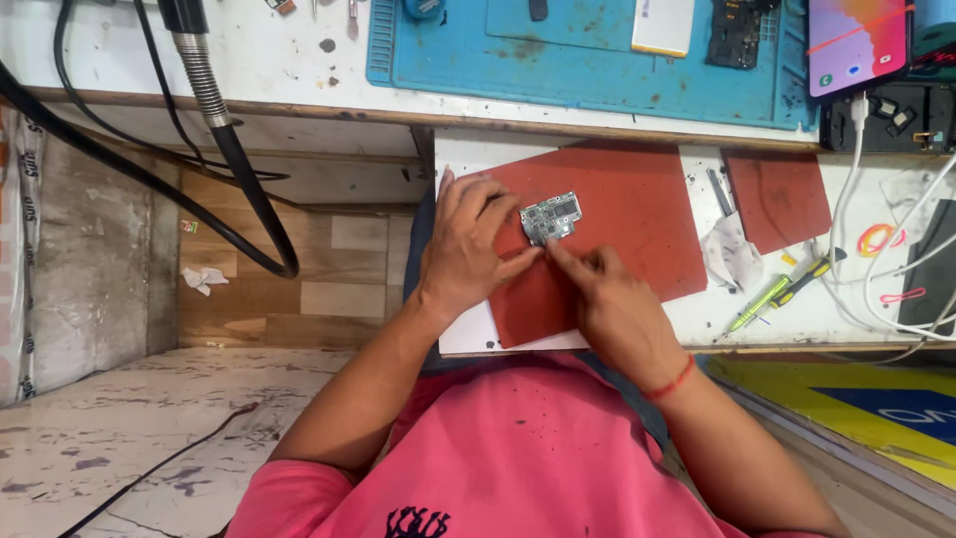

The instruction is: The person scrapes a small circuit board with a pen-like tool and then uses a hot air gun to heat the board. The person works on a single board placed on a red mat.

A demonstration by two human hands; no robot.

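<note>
A small grey circuit board (550, 217) lies on a red mat (637, 214) on the white worktop. My left hand (468, 244) rests on the mat, its fingers holding the board's left edge and lower corner. My right hand (607, 294) comes in from below right, its fingertips pressing at the board's lower edge. I cannot tell whether the right fingers pinch a small tool or part. A red thread circles my right wrist.
A second red mat (779, 197) lies to the right, with tweezers (721, 192), a white cloth (732, 254) and a yellow-green screwdriver (772, 294). A blue work mat (588, 55) and a lit phone (858, 42) sit beyond. Black hoses (234, 159) hang at left. White cables (856, 239) run at right.
</note>
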